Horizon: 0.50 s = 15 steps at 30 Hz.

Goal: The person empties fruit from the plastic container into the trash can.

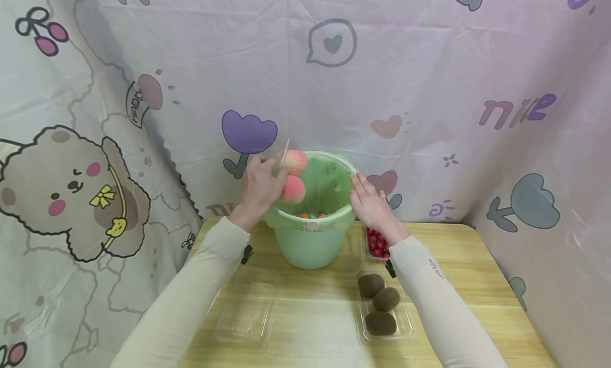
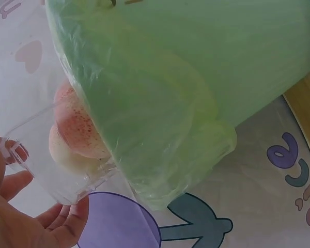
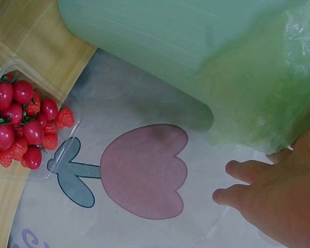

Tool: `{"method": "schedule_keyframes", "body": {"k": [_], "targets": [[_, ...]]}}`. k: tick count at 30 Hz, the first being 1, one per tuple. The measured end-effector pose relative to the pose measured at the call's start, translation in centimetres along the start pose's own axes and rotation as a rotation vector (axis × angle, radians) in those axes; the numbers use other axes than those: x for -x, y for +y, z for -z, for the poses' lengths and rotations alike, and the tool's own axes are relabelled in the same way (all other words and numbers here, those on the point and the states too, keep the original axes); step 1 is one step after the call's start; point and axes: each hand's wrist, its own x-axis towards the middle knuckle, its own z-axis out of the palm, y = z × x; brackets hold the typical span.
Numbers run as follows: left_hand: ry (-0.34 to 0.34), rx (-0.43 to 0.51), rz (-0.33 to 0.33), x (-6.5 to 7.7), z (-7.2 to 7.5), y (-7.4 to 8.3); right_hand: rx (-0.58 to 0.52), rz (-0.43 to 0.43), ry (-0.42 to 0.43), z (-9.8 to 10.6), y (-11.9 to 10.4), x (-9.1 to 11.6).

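Observation:
A pale green bucket (image 1: pixel 310 246) lined with a thin green bag (image 1: pixel 329 182) stands at the back of the table. My left hand (image 1: pixel 261 185) grips a transparent plastic box (image 2: pixel 39 163), tipped on its side at the bucket's left rim. Two pink peaches, an upper peach (image 1: pixel 295 162) and a lower peach (image 1: pixel 293 189), are at the box's bucket-side end, over the opening. Against the right rim rests my right hand (image 1: pixel 374 201), fingers extended on the bag's edge. Small orange and reddish round things (image 1: pixel 312 216) show deep inside the bucket.
Right of the bucket, partly under my right forearm, sits a box of small red fruits (image 3: pixel 20 119). Nearer, a transparent tray (image 1: pixel 406 333) holds three brown kiwis (image 1: pixel 385 299). Another transparent tray (image 1: pixel 245 309) lies front left. Printed cloth (image 1: pixel 334 92) hangs behind the table.

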Motion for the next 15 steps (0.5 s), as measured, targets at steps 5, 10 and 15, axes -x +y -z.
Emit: {"method": "schedule_keyframes", "body": {"k": [5, 10, 15], "targets": [[0.009, -0.013, -0.024, 0.01, -0.03, -0.03, -0.001, 0.002, 0.0, -0.03, 0.01, -0.05], [0.03, 0.001, -0.042, 0.01, -0.02, -0.28, 0.005, 0.004, -0.004, -0.15, 0.08, -0.17], [0.019, 0.022, -0.027, 0.28, -0.01, -0.64, -0.001, -0.002, -0.005, -0.24, 0.09, -0.18]]}}
